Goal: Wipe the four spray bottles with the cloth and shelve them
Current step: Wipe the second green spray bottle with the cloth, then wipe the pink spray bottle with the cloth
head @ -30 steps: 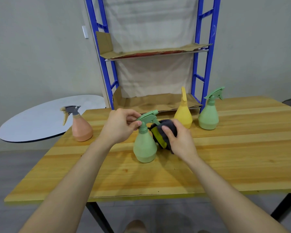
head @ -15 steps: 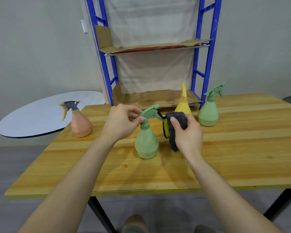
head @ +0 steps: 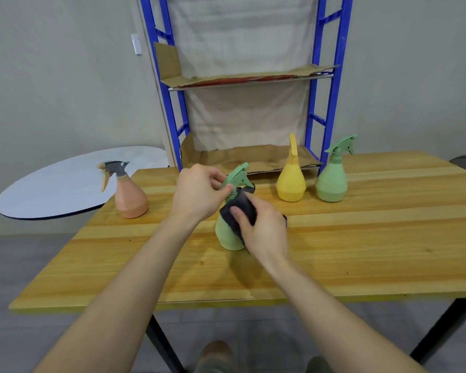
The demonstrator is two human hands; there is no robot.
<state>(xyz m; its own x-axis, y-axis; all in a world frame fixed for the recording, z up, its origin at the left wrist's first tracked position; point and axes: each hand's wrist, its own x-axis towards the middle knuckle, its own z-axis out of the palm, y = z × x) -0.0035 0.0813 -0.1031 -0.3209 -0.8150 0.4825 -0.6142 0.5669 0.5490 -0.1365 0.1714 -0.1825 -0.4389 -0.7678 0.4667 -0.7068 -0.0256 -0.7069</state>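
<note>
A green spray bottle [head: 228, 234] stands upright in the middle of the wooden table [head: 361, 254]. My left hand [head: 199, 193] pinches its green trigger head. My right hand [head: 264, 230] presses a dark grey cloth [head: 241, 208] against the front of the bottle's neck and body. A yellow bottle [head: 291, 184] and a second green bottle [head: 331, 181] stand at the back right. A pink bottle [head: 131, 199] with a grey head stands at the back left. The blue shelf rack [head: 331, 84] rises behind the table.
Cardboard sheets line the rack's upper shelf [head: 248, 76] and its lower shelf [head: 253, 157]. A round white tabletop [head: 65, 184] lies off the left side. Black table legs [head: 447, 329] and grey floor show below the front edge.
My right hand has brought the cloth from beside the bottle's right side onto its front and slid it down over the neck. My left hand stays on the trigger head.
</note>
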